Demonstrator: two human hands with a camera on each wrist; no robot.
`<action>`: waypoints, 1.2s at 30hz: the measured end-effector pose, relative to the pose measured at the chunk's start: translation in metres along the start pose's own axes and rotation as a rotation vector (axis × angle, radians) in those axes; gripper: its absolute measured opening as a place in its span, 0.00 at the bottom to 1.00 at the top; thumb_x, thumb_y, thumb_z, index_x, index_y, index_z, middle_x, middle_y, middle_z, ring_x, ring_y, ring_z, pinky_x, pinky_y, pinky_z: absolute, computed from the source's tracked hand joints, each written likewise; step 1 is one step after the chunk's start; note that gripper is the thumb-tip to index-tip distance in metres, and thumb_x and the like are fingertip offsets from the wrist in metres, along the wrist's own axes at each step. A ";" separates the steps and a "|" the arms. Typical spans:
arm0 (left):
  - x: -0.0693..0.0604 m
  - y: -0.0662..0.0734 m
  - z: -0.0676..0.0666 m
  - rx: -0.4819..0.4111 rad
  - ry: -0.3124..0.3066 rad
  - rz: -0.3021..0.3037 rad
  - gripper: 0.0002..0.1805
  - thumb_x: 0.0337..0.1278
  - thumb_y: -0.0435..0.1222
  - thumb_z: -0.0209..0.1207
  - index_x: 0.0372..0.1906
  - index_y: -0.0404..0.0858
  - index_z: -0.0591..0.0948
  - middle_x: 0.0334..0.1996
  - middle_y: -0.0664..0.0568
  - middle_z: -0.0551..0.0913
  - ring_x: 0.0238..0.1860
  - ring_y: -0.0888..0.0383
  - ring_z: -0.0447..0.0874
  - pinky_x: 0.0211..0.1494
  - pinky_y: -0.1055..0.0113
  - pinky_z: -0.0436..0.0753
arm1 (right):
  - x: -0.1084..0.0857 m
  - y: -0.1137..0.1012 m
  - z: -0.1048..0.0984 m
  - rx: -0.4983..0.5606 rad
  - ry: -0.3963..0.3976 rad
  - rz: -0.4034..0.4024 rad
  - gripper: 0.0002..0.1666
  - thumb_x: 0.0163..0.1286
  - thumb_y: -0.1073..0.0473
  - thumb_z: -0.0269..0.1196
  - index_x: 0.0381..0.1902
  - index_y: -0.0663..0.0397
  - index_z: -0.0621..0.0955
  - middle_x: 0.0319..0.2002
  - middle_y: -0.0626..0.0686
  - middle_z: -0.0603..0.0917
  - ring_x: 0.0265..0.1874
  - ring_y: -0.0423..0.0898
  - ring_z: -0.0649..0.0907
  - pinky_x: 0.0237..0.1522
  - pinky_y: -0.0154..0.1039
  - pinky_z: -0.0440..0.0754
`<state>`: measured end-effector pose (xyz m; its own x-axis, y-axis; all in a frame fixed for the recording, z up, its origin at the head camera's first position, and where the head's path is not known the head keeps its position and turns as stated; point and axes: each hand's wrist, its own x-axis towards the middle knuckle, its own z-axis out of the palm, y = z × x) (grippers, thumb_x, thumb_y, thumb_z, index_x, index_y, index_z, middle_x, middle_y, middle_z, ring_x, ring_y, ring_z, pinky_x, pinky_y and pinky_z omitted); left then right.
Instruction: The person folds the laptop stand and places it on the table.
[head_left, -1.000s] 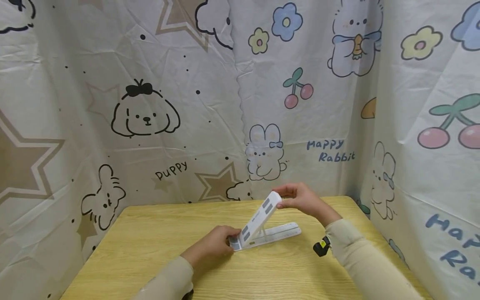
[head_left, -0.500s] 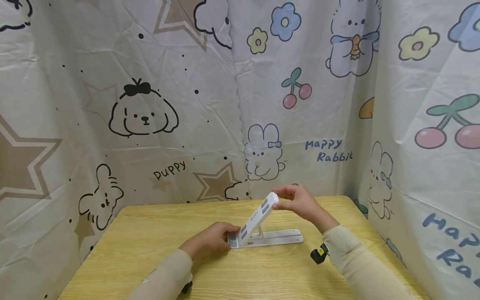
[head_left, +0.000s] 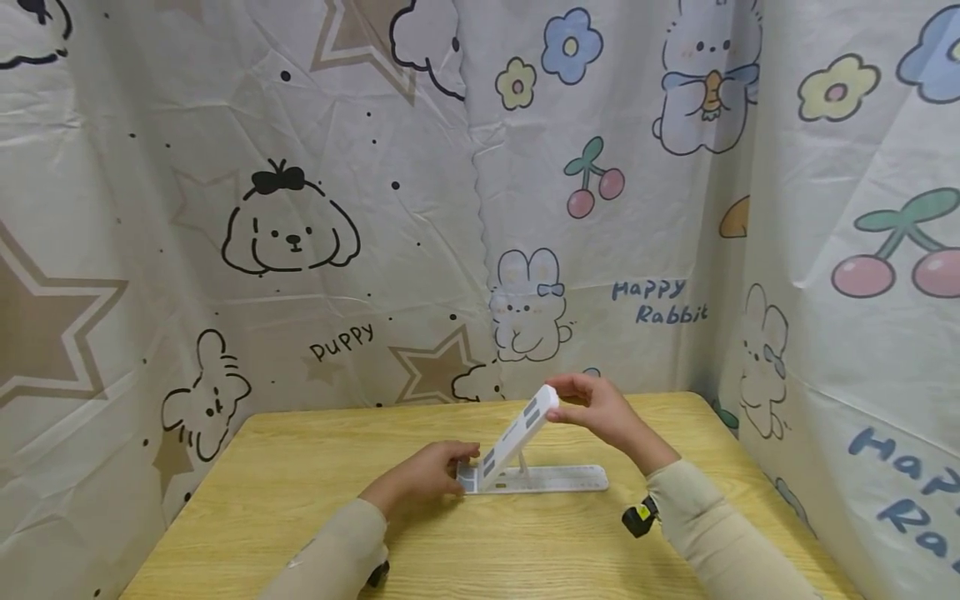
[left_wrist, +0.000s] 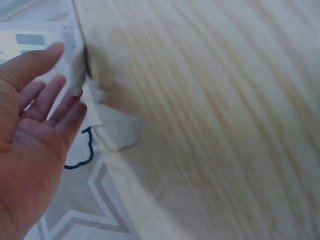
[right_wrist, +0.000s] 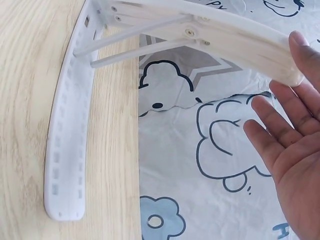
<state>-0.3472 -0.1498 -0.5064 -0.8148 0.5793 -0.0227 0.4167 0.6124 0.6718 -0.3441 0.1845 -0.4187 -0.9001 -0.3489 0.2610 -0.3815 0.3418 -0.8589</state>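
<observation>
The white stand (head_left: 517, 437), toward the far edge of the tabletop (head_left: 300, 500), is seemingly being angled. The right hand (head_left: 606, 410) pinches its raised end; whether the left hand (head_left: 426, 475), at its low end, grips is unclear. Next probably calls for steadiness there.

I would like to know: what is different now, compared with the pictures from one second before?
The white stand's base has turned: its right end sits lower in the head view, so it lies more level across the picture. The left hand has lifted its thumb off the base's left end. Unchanged: the right hand pinches the tip of the raised bar, which stays tilted.
</observation>
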 end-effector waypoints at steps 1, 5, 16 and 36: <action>0.000 0.002 0.000 0.000 0.011 0.004 0.40 0.57 0.32 0.72 0.75 0.37 0.70 0.67 0.47 0.78 0.68 0.47 0.75 0.71 0.49 0.76 | -0.001 0.002 -0.001 -0.005 -0.008 0.000 0.36 0.59 0.47 0.78 0.63 0.51 0.81 0.59 0.53 0.84 0.60 0.56 0.82 0.58 0.47 0.85; 0.002 0.022 -0.003 -0.014 0.089 0.040 0.40 0.62 0.42 0.71 0.76 0.40 0.68 0.71 0.48 0.75 0.69 0.46 0.73 0.73 0.47 0.73 | -0.007 0.012 -0.007 -0.034 -0.036 -0.036 0.37 0.60 0.49 0.77 0.66 0.50 0.79 0.63 0.52 0.82 0.63 0.57 0.80 0.66 0.56 0.78; 0.015 0.104 -0.025 -0.074 0.282 0.117 0.38 0.60 0.48 0.71 0.73 0.47 0.73 0.70 0.53 0.76 0.69 0.48 0.74 0.73 0.51 0.74 | -0.023 0.057 -0.028 -0.135 -0.079 -0.080 0.37 0.62 0.49 0.76 0.67 0.49 0.79 0.66 0.54 0.80 0.67 0.58 0.77 0.71 0.60 0.71; 0.047 0.162 -0.012 0.031 0.360 0.143 0.35 0.59 0.46 0.73 0.71 0.45 0.76 0.67 0.51 0.78 0.66 0.51 0.77 0.68 0.56 0.79 | -0.055 0.127 -0.031 -0.164 -0.162 0.086 0.37 0.63 0.50 0.74 0.66 0.60 0.79 0.68 0.61 0.78 0.71 0.67 0.70 0.73 0.68 0.62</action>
<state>-0.3232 -0.0295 -0.3895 -0.8348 0.4371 0.3347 0.5436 0.5584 0.6266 -0.3489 0.2741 -0.5282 -0.8904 -0.4431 0.1046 -0.3458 0.5087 -0.7885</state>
